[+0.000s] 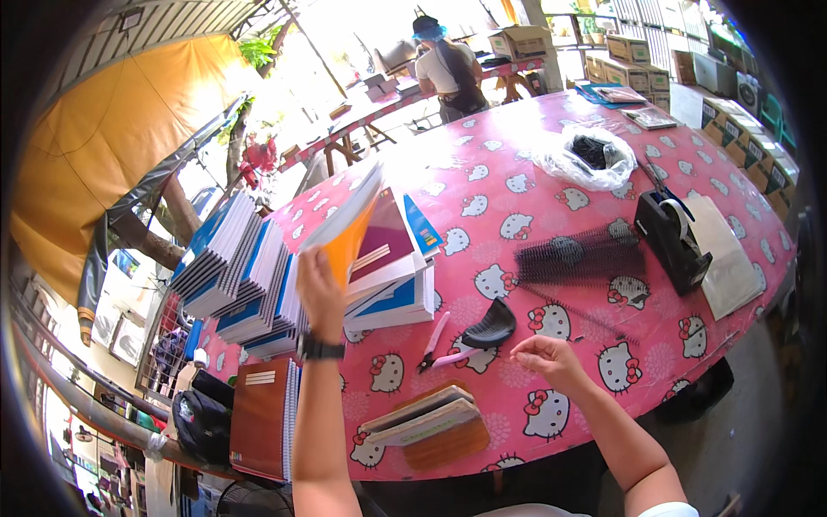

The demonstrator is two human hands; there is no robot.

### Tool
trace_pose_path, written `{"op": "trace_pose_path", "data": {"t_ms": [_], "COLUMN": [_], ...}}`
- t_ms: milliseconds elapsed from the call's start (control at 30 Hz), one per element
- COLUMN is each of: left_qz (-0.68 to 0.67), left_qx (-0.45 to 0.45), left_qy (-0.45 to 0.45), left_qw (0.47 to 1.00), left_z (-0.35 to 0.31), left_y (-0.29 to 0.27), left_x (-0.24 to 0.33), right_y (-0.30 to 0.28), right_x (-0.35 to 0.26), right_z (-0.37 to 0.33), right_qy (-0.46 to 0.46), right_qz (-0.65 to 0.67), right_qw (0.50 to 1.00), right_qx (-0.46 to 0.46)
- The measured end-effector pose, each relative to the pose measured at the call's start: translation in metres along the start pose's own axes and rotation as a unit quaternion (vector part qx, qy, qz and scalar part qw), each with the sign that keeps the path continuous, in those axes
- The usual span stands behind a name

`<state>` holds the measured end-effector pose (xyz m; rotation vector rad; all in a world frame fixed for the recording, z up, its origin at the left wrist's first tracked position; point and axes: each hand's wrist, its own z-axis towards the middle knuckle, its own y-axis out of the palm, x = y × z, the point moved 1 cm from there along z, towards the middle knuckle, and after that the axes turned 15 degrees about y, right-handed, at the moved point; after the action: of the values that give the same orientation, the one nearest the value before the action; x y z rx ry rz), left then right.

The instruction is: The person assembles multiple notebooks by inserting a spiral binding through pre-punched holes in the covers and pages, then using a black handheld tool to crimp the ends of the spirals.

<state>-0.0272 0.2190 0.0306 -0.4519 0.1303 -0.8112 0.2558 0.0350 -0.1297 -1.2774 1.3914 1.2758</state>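
Note:
My left hand [319, 289] is closed around the edge of a notebook [349, 241] with an orange cover and white pages, lifted and tilted above a pile. Under it lies a maroon-covered notebook [385, 231] on blue-covered notebooks [405, 306]. My right hand [547, 358] hovers over the table with thumb and fingertips pinched together; anything between them is too small to make out. Close to its fingertips rests a black ridged, curved piece [489, 327], beside pink-handled pliers [444, 351]. Nearer me stands a slotted wooden block [439, 426]. Black spiral binding coils [581, 254] lie beyond the right hand.
Tall stacks of blue-covered notebooks [233, 258] stand at the left, with a brown spiral-bound notebook [258, 414] nearer me. A black tape dispenser [676, 237], tan paper [728, 258] and a plastic bag [594, 159] are right. Another person [452, 73] stands at a far table.

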Motion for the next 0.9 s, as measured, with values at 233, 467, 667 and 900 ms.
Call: {"op": "trace_pose_path", "data": {"t_ms": [233,467,667,900], "left_qz": [-0.018,-0.449,-0.244,-0.529], "left_qx": [0.047,-0.131,0.107,0.205], "left_qy": [0.052,-0.058,-0.232,-0.314], "left_qw": [0.997,0.882,0.936,0.761], "left_z": [-0.076,-0.143,-0.169,-0.136], "left_y": [-0.151,-0.153,-0.149,-0.148], "left_x": [0.107,0.151,0.11,0.101], "right_y": [0.035,0.019,0.035,0.052], "right_x": [-0.057,-0.063,-0.112,-0.157], "right_z": [0.026,0.014,-0.013,-0.01], "right_qy": [0.158,0.244,0.036,-0.17], "right_qz": [0.39,0.17,0.092,-0.013], "right_qw": [0.812,0.918,0.977,0.958], "right_qx": [-0.404,-0.264,-0.189,-0.231]}}
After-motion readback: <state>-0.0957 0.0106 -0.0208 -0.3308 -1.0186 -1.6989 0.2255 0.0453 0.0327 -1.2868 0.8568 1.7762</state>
